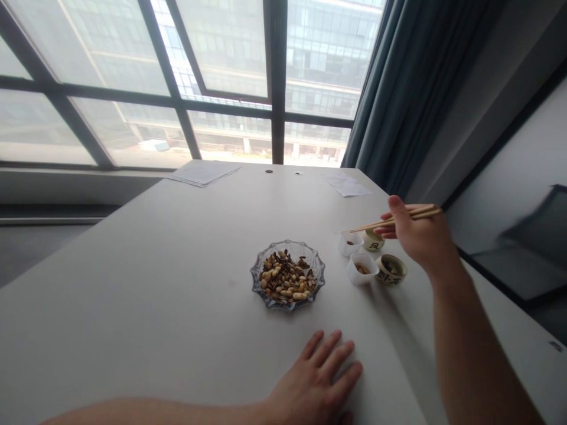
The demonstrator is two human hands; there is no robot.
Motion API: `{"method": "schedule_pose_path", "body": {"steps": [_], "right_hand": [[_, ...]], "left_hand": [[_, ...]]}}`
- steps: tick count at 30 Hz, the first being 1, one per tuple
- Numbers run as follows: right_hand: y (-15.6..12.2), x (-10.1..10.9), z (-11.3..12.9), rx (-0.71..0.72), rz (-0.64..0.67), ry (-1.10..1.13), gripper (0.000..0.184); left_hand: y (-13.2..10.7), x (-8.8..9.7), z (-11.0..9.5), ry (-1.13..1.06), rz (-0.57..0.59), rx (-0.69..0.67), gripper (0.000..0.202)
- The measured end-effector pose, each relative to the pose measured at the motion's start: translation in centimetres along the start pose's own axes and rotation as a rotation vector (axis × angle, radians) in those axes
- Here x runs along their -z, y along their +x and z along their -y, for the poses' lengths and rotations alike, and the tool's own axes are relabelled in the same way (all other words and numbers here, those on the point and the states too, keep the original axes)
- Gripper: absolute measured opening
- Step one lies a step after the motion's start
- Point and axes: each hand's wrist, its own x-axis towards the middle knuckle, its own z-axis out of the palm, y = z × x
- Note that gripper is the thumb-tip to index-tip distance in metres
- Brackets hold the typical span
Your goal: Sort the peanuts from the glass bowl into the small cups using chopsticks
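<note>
Okay, here's where things stand. The right hand (pixel 419 236) is up over the right side of the table (pixel 133 277), and its grip is clamped on a pair of wooden chopsticks (pixel 376 222). The tips sit close together, pointing left just above the far white cup (pixel 349 243). Can't tell if anything's pinched between them, it's too small to make out. The left hand (pixel 312 381) lies flat on the table near the edge, fingers spread, grip apart and holding nothing.

Middle of the table is a cut-glass dish (pixel 310 254) with a big mixed heap of peanuts (pixel 300 296) and dark seeds (pixel 283 265). The near white cup (pixel 362 268) has a few pale bits in the bottom, and the far one has a small reddish-brown bit. Right beside those are two little ceramic cups with dark lettering, the near one (pixel 391 269) with something dark inside, the far one (pixel 373 240) too hidden to see into.

So only a little sits in the white cups, and the bulk is in the dish.
</note>
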Motion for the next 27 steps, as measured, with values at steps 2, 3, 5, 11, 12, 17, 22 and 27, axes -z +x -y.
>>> {"method": "schedule_pose_path", "body": {"steps": [2, 3, 5, 11, 12, 17, 22, 27], "right_hand": [[0.4, -0.4, -0.8, -0.005, 0.039, -0.02, 0.049], [0.5, -0.6, -1.0, -0.004, 0.05, -0.023, 0.048], [0.6, -0.7, -1.0, 0.003, 0.042, -0.011, 0.046], [-0.8, -1.4, 0.6, 0.039, 0.112, 0.174, 0.049], [-1.2, -1.8, 0.8, 0.041, 0.167, 0.194, 0.05], [-3.0, -4.2, 0.9, 0.09, 0.489, 0.116, 0.048], [-4.0, -5.9, 0.6, 0.124, 0.59, 0.071, 0.044], [-4.4, -6.6, 0.2, 0.1, 0.609, 0.066, 0.047]], "left_hand": [[0.0, -0.1, 0.0, 0.003, -0.003, 0.003, 0.062], [0.0, -0.1, 0.0, 0.003, -0.006, -0.001, 0.063], [0.0, -0.1, 0.0, 0.0, -0.008, -0.006, 0.064], [0.0, 0.0, 0.0, -0.022, 0.015, -0.001, 0.06], [0.0, 0.0, 0.0, -0.024, 0.015, -0.001, 0.059], [0.0, 0.1, 0.1, -0.031, 0.002, -0.014, 0.055], [0.0, -0.2, 0.0, -0.015, -0.017, 0.001, 0.054], [0.0, -0.1, 0.1, -0.012, -0.013, -0.02, 0.055]]}}
